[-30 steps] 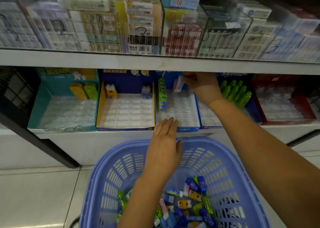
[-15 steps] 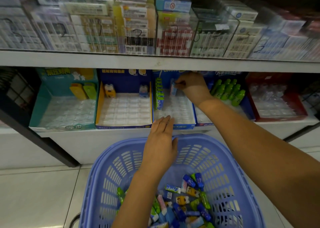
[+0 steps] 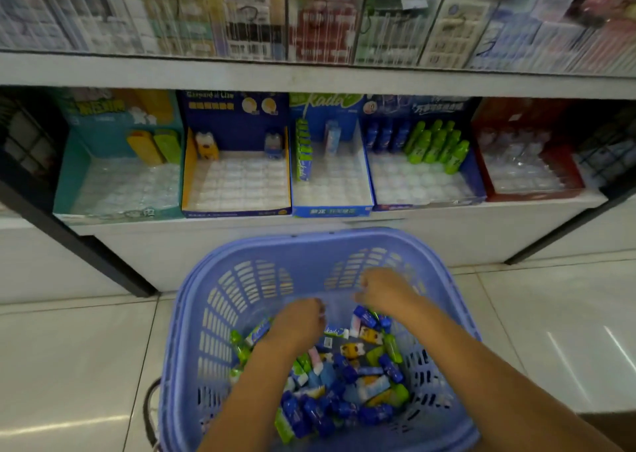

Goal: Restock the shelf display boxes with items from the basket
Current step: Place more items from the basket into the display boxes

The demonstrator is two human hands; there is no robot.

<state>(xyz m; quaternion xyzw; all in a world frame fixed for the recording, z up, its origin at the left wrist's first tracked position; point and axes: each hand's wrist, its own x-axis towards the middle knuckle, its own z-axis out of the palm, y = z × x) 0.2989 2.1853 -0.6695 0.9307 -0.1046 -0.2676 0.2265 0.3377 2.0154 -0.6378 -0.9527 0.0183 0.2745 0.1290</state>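
The small glossy wrapped packets point(image 3: 358, 383) lie heaped in the lavender plastic lattice basket point(image 3: 309, 236). They look light, stiff and slick, so pinch one across its narrow sides. The left grip point(image 3: 299, 321) and right grip point(image 3: 385, 290) curl over the heap; blur hides whether either holds anything. The cardboard display boxes point(image 3: 332, 210) stand mostly unfilled on the white shelf point(image 3: 447, 231), with glossy floor tiles point(image 3: 69, 348) below.

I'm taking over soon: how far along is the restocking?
Early. Done: some items stand in the teal box, yellow-edged box, light blue box and dark blue box. In hand: left hand and right hand reach into the basket; grip unclear. Left: most slots bare, red box shows none, a big pile in the basket.
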